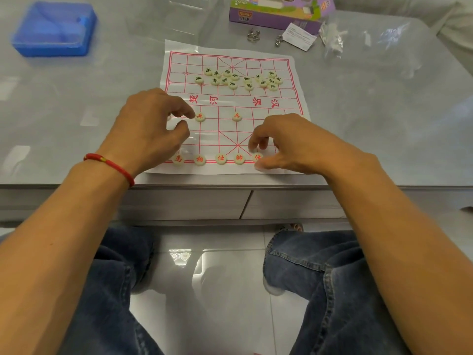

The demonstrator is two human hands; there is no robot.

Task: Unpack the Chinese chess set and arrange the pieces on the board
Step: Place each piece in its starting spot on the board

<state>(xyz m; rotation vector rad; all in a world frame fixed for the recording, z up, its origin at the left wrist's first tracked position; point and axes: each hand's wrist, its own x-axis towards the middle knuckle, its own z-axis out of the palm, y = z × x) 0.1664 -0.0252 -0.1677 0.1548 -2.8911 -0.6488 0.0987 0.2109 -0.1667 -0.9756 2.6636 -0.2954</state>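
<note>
Both hands are over the near half of the paper board (294, 85), which lies flat at the table's (384, 111) near edge. Your left hand (151, 126) has its fingers curled, the forefinger tip touching a red soldier piece (200, 116) on the soldier row near the board's left edge; whether anything is held beneath the palm I cannot tell. Your right hand (289, 144) has bent fingertips coming down just behind the right advisor piece (257, 157), thumb beside it at the near edge; whether it pinches a piece is hidden. To do this step well, slide each disc until it centres on a line crossing, and press lightly so the thin sheet does not ripple. 5 red pieces sit along the near edge, the general (239, 158) among them, and a 2nd soldier (237, 116) on the centre file. Discs have no long axis; their red characters read upright toward you, so keep that facing. Black pieces (230, 79) are clustered unsorted on the far half. Beyond the far edge lie a purple box (276, 14) and metal rings (253, 35); a blue case (53, 29) sits at the far left corner.
</note>
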